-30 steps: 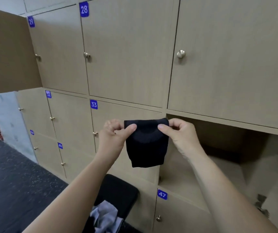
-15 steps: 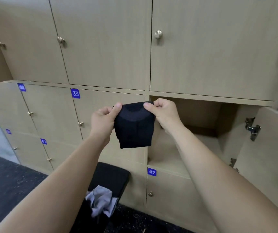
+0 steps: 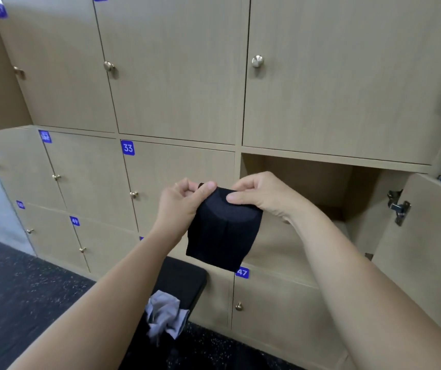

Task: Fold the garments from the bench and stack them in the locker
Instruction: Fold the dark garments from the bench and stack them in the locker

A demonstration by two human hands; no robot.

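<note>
**As the fold narrows: placing is close**

Whereas the hands stood wider apart a second ago, they now nearly meet. The left hand (image 3: 184, 201) and right hand (image 3: 262, 194) each pinch the top edge of the black garment (image 3: 223, 236), thumb over fingers. It hangs in the air just before the open locker (image 3: 307, 180), not inside.

Judged: fold nearly done, placing next.

A crumpled grey garment (image 3: 164, 319) waits on the bench (image 3: 184, 276) below. The locker door (image 3: 427, 249), swung right, leaves the opening unobstructed.
</note>
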